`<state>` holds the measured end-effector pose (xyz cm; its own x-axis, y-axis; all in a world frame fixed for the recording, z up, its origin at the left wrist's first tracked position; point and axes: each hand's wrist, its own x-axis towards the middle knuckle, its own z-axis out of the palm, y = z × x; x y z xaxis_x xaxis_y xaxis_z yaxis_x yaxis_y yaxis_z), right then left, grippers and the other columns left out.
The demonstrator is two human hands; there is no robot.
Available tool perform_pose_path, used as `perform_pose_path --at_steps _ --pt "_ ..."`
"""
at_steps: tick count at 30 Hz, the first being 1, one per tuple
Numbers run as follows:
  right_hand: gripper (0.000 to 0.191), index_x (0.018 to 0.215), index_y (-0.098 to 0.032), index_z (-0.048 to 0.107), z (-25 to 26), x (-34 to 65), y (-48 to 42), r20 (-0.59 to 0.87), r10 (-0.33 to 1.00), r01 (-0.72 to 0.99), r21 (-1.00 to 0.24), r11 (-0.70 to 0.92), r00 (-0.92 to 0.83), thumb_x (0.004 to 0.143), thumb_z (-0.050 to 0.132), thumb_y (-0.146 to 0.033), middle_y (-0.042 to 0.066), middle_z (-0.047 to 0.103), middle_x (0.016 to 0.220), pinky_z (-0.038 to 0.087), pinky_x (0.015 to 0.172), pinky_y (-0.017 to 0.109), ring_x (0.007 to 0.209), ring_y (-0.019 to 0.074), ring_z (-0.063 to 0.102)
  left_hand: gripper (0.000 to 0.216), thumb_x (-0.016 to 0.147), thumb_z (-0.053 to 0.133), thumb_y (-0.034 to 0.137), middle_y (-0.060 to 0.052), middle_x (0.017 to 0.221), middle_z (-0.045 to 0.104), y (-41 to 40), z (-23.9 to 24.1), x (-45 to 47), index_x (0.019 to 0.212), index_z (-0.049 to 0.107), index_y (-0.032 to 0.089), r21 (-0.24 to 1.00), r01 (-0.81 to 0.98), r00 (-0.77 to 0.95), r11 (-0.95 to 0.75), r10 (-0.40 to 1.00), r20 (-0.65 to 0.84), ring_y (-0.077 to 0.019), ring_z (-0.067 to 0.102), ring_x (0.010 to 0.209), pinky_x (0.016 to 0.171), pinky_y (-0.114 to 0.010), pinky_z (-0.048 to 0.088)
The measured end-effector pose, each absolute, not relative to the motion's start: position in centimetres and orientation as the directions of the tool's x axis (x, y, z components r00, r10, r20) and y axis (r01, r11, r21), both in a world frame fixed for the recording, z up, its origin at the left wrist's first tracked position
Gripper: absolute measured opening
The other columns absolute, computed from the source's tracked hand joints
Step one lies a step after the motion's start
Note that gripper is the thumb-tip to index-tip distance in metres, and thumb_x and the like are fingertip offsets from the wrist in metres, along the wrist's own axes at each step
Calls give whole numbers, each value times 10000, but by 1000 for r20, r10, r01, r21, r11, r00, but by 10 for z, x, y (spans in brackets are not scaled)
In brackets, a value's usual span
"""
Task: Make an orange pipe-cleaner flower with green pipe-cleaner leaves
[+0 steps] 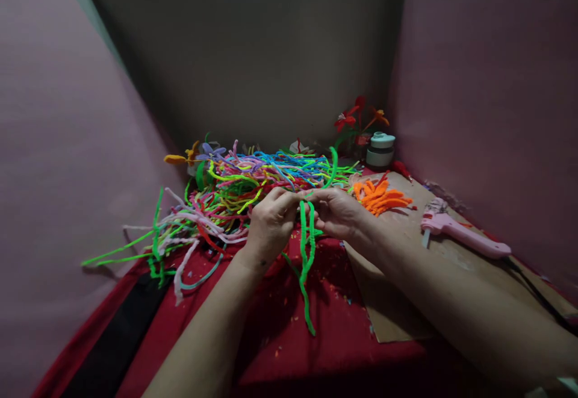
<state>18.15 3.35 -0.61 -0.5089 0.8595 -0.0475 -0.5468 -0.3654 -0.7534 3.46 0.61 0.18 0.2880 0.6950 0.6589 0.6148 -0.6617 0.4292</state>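
Note:
Bright green pipe cleaners (304,253) hang between my two hands over the front of the table. They form a narrow loop with a single tail below, and another green end curves up behind my fingers. My left hand (274,223) pinches the green pipe cleaner at the top of the loop. Facing it, my right hand (336,211) is closed on the same piece, its fingertips close to the left ones. The exact grip point is partly hidden by the fingers. Behind my hands spreads a tangled heap of multicoloured pipe cleaners (271,172).
On the right, a brown board (392,320) carries orange pipe-cleaner shapes (382,198) and a pink glue gun (465,235) with a cord. A lidded jar (380,150) stands near red pipe-cleaner flowers (347,120). A black strip (120,332) lies on the red cloth (180,350).

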Motion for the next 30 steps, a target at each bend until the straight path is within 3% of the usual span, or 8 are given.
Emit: perform_pose_path --at_steps 3,8,11,15,20,25,27,30 --pt "138 726 -107 568 -4 180 32 -90 829 -573 -681 -456 -553 695 441 -64 35 573 516 383 388 178 426 89 484 179 779 554 207 -42 791 598 8 4 33 898 687 205 487 567 278 -664 711 646 -146 552 725 672 -232 418" --pt "130 716 -119 561 -3 175 28 -57 885 -640 -670 -376 -461 765 464 -47 23 568 532 386 421 177 459 83 485 213 812 519 252 -50 827 604 7 10 30 939 679 192 546 514 339 -662 741 580 -153 561 760 693 -241 427" --pt "167 688 -125 550 -4 172 26 -111 907 -660 -651 -375 -405 790 450 -39 8 548 518 393 428 177 433 72 468 229 812 525 257 -58 862 582 5 14 30 974 666 177 551 490 420 -675 737 529 -158 559 789 709 -244 431" --pt "185 643 -144 491 -4 169 25 -137 916 -688 -620 -377 -378 809 462 -69 -32 476 457 312 350 155 338 40 353 250 793 562 290 -56 856 551 4 14 33 995 647 168 515 518 445 -683 730 519 -161 537 792 717 -251 425" --pt "161 687 -176 439 -6 168 23 -109 936 -704 -631 -325 -335 775 562 -120 -72 443 440 213 326 136 323 31 328 219 814 531 303 -54 840 571 3 6 40 944 657 180 497 534 351 -684 715 605 -158 535 778 736 -259 416" --pt "230 669 -192 432 -8 167 18 -101 941 -591 -755 -283 -322 706 658 -213 -94 394 422 141 339 177 325 35 250 208 776 571 354 -21 671 603 -2 9 44 690 657 186 742 427 87 -517 840 535 -144 531 639 627 -235 415" --pt "239 675 -192 441 -8 167 17 -65 962 -527 -826 -202 -266 726 643 -309 -88 384 456 159 354 194 349 41 242 260 751 599 350 7 535 536 -4 15 43 562 600 172 801 405 -9 -442 874 486 -115 465 524 538 -221 376" --pt "230 767 -194 480 -4 170 13 202 978 -333 -919 209 55 744 615 -380 -40 484 624 341 459 214 489 74 407 326 750 597 302 32 460 451 -7 25 41 470 519 155 833 373 -30 -408 892 450 -81 386 467 481 -208 318"
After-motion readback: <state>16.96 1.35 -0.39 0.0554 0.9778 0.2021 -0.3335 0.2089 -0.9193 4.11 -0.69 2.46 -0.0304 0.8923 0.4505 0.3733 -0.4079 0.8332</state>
